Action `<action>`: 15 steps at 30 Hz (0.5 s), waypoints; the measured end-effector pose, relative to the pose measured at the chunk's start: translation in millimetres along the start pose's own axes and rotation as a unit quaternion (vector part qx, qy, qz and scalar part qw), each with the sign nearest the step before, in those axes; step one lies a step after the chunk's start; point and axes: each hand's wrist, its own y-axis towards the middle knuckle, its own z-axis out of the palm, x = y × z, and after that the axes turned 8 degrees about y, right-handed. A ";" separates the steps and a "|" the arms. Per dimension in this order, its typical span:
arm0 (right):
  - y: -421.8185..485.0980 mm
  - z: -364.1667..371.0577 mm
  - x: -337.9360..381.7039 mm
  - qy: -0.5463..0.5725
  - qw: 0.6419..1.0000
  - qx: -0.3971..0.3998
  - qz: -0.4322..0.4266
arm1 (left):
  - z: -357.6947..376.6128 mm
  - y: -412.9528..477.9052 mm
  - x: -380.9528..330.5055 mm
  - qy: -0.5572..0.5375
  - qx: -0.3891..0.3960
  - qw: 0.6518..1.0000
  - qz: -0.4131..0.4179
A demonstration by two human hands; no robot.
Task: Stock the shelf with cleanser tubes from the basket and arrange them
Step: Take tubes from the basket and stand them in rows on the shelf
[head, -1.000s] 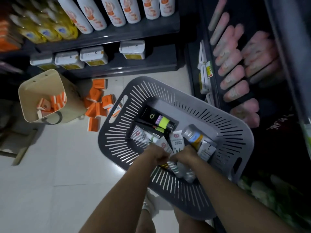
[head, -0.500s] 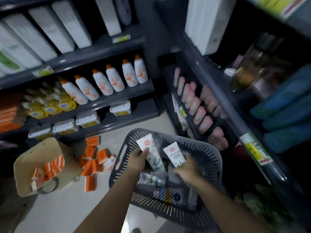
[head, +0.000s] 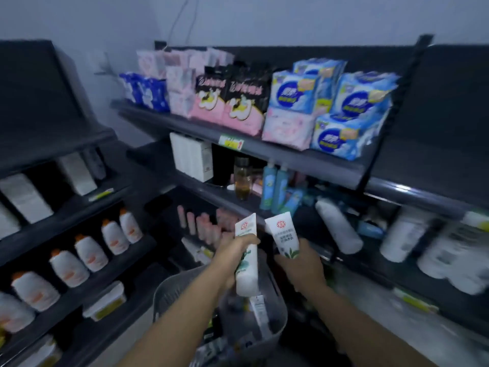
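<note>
One white plastic tube (head: 246, 278), flat crimped end up and bearing a round red emblem, is sitting in the left hand (head: 236, 246), fingers curling round its middle. The right hand (head: 301, 266) is gripping a second white tube (head: 281, 234) showing the same emblem, unreadable lettering and green leaves. Beneath both hands, the grey slotted basket (head: 169, 290) is holding more.

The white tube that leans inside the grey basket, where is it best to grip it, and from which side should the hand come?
Probably by its upper end, coming from above. The white tube stands tilted against the wall of the grey basket, so its top is free, while its lower part sits deep inside, hard to reach from the sides.
</note>
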 end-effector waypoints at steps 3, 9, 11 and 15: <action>-19.9 -60.9 16.8 0.010 0.995 -0.082 -0.054 | 46.9 -30.3 -31.9 0.054 0.003 0.995 0.087; -43.4 -201.3 25.7 0.078 0.967 -0.227 -0.081 | 168.2 -75.8 -72.5 0.130 0.022 0.952 0.278; -54.9 -258.3 17.2 0.090 0.958 -0.263 -0.076 | 220.9 -92.4 -81.1 0.140 0.043 0.933 0.328; -81.1 -360.9 -10.0 0.109 0.931 -0.331 -0.108 | 323.1 -123.5 -81.9 0.150 0.081 0.909 0.379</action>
